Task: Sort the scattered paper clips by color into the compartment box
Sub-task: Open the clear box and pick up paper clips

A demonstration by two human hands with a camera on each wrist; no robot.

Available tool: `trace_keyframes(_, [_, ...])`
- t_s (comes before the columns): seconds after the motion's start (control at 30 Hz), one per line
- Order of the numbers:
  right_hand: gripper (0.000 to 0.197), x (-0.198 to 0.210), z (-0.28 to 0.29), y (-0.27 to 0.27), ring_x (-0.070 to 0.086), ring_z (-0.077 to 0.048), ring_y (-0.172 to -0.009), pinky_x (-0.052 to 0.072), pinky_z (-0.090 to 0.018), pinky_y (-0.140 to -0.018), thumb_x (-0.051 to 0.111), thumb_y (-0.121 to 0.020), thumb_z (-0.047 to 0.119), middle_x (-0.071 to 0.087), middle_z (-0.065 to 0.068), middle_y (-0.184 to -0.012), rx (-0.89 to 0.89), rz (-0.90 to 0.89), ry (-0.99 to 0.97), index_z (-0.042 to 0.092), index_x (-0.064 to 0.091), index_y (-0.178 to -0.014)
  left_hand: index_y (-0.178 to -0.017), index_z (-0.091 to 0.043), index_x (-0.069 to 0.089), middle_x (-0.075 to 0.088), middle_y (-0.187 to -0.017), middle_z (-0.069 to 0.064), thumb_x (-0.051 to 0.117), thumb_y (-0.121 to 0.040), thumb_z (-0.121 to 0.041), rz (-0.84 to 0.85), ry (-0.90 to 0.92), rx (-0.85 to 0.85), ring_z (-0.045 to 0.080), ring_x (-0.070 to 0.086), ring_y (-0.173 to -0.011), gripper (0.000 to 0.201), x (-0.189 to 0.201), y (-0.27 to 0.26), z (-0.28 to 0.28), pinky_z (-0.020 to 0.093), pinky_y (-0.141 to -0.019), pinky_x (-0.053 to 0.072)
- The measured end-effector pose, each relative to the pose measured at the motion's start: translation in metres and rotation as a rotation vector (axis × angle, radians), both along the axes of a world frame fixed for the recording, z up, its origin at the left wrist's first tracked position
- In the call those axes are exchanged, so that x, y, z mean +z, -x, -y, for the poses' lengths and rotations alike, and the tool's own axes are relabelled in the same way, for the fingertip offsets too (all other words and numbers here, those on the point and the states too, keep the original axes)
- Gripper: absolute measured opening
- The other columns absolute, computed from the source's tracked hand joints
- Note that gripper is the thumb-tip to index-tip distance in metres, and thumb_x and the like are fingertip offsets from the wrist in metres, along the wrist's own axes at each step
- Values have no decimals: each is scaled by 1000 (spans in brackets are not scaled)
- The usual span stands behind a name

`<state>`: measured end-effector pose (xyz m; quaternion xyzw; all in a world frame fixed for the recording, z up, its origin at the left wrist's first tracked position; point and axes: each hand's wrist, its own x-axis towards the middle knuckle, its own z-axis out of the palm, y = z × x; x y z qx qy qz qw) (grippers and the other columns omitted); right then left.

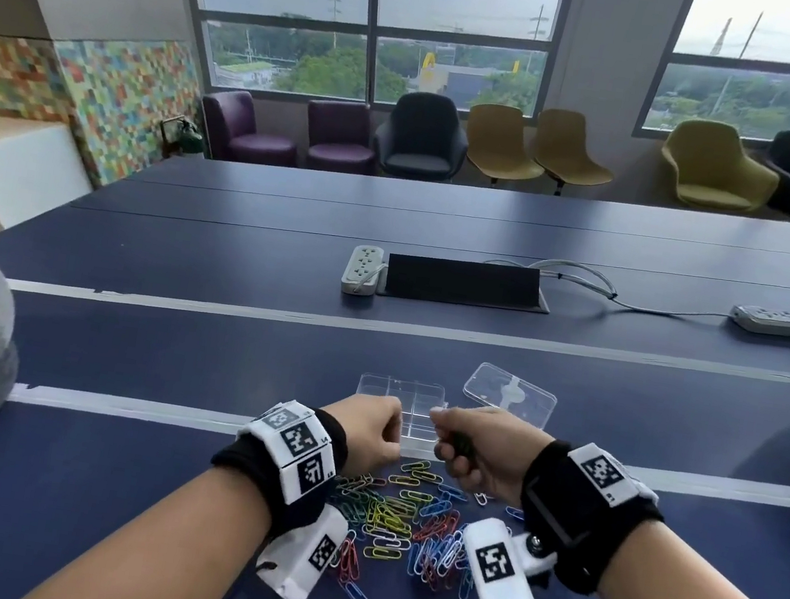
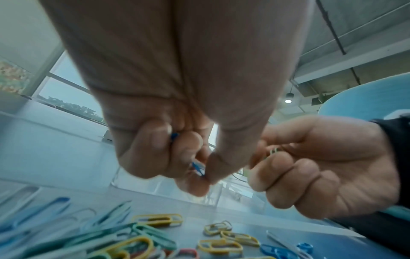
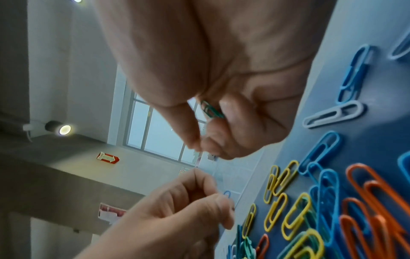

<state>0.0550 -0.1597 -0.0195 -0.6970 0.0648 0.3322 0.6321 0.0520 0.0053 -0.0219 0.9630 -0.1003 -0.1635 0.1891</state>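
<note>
Hands [image 1: 370, 431] pinching glossy looped clips [image 3: 211, 109]

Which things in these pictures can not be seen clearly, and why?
- Compartment box: head view, both hands cover its near part, so its contents are unclear.
- Blue clips in left hand: left wrist view, fingers hide the count.
- Green clips in right hand: right wrist view, mostly hidden by fingers.

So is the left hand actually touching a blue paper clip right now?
Touching. The left wrist view shows the left hand with thumb and fingers curled round a blue paper clip, which pokes out between them.
</note>
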Motion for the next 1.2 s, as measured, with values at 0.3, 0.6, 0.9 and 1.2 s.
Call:
trace_keyframes(0.3, [30, 16, -28, -38, 60, -20, -76, 51, -24, -63, 45, -89, 6, 63, -6, -90, 248, 427, 691, 6, 65, -112, -116, -18, 54, 58, -121, 7, 40, -93, -10, -3, -4, 111, 23, 57, -107, 28, 14, -22, -6, 28, -84, 44])
trace_keyframes(0.6, [28, 9, -57, -62, 64, -27, -106, 54, -33, -90, 62, -83, 8, 69, -10, -114, 303, 565, 1008, 9, 68, -110, -122, -19, 61, 58, -129, 6, 46, -88, 2, 101, -194, 41, 21, 54, -120, 42, 16, -33, -5, 29, -99, 45])
trace_keyframes(0.9, [32, 11, -71, -64, 64, -28, -105, 54, -34, -89, 66, -80, 8, 67, -13, -113, 320, 589, 1005, 6, 65, -112, -120, -18, 64, 62, -125, 8, 48, -85, 2, 152, -248, 38, 25, 58, -117, 43, 12, -39, -9, 32, -99, 46])
trace_keyframes(1.2, [32, 15, -72, -52, 64, -28, -106, 53, -33, -90, 60, -82, 2, 67, -12, -116, 329, 622, 943, 11, 69, -112, -106, -17, 71, 69, -114, 5, 54, -84, -2, 166, -187, 94, 22, 63, -108, 31, 9, -43, -18, 30, -96, 49])
